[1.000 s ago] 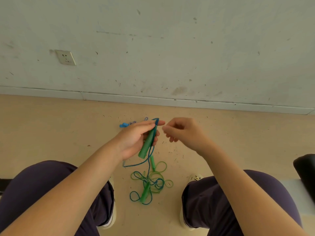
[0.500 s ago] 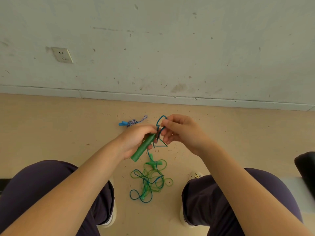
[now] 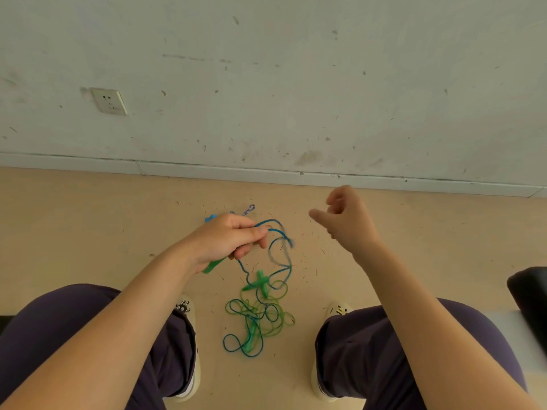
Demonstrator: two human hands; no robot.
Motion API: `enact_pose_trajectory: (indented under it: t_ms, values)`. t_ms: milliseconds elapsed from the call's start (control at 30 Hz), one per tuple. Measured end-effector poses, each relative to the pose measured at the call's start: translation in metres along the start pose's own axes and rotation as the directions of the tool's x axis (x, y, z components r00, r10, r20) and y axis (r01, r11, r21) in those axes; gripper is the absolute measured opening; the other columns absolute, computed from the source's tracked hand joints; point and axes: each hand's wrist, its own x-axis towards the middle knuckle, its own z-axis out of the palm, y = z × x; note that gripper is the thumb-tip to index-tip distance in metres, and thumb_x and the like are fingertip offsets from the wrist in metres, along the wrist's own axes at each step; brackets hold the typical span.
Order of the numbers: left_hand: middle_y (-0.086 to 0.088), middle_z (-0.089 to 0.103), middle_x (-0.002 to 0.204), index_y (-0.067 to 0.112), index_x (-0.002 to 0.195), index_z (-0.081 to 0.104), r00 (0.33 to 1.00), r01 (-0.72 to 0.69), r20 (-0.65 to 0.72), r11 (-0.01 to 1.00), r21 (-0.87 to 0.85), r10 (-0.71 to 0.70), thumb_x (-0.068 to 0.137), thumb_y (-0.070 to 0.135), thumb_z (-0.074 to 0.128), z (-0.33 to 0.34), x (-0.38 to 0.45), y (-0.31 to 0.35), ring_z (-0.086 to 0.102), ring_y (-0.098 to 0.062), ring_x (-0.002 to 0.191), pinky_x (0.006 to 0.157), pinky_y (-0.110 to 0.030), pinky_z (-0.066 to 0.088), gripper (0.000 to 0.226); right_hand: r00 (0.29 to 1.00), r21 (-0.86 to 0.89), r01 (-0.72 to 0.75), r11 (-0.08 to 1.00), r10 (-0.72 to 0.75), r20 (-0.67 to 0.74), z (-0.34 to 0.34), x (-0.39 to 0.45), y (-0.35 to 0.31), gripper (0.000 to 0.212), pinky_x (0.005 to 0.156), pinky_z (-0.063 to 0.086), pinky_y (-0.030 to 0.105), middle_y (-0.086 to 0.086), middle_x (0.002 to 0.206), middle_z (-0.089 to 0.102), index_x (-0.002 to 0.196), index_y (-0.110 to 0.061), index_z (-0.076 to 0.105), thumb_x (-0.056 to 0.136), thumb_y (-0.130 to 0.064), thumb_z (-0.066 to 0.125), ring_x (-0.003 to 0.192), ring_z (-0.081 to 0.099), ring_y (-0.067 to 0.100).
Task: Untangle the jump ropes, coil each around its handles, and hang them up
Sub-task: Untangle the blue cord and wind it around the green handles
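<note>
two ropes tangled on floor btw feet | l hand grips green handle + blue rope | r hand loosely curled, holds nothing | step: untangling | next: r hand pulls blue loop free

Rope tangle fills floor between knees; bare floor left, wall ahead.

A scuffed grey wall fills the upper frame, with a white socket at upper left. A pale skirting board meets the beige floor. A dark object sits at the right edge.
</note>
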Motion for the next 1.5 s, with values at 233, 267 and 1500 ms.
enact_pose_trajectory:
  t_ms: [233, 267, 1500]
  values:
    - [-0.002, 0.044, 0.052, 0.022, 0.074, 0.071, 0.996, 0.005, 0.091, 0.988, -0.151, 0.009, 0.102, 0.027, 0.053, 0.013, 0.001, 0.000, 0.037, -0.015, 0.049, 0.058, -0.029, 0.041, 0.034, 0.838, 0.130, 0.124, 0.984, -0.174, 0.518, 0.023, -0.028, -0.020, 0.019, 0.076, 0.052, 0.020, 0.001, 0.080, 0.072, 0.097, -0.010, 0.065, 0.083, -0.013, 0.077, 0.079, 0.066, 0.008]
    - [-0.001, 0.044, 0.053, 0.022, 0.075, 0.072, 0.995, 0.019, 0.104, 0.987, -0.157, -0.003, 0.102, 0.028, 0.053, 0.012, 0.001, 0.000, 0.037, -0.014, 0.049, 0.061, -0.031, 0.045, 0.033, 0.844, 0.109, 0.114, 0.987, -0.154, 0.514, 0.023, -0.028, -0.021, 0.018, 0.071, 0.050, 0.018, 0.001, 0.076, 0.071, 0.098, -0.008, 0.065, 0.084, -0.012, 0.076, 0.073, 0.064, 0.009]
    - [-0.001, 0.047, 0.057, 0.012, 0.086, 0.074, 0.994, 0.087, 0.079, 0.980, -0.181, -0.074, 0.094, 0.029, 0.064, -0.002, -0.004, 0.009, 0.033, -0.011, 0.042, 0.042, -0.020, 0.030, 0.021, 0.849, 0.068, 0.127, 0.990, -0.143, 0.508, 0.015, -0.029, -0.030, 0.030, 0.045, 0.028, 0.015, -0.012, 0.047, 0.040, 0.099, -0.012, 0.057, 0.081, -0.018, 0.080, 0.044, 0.031, 0.004]
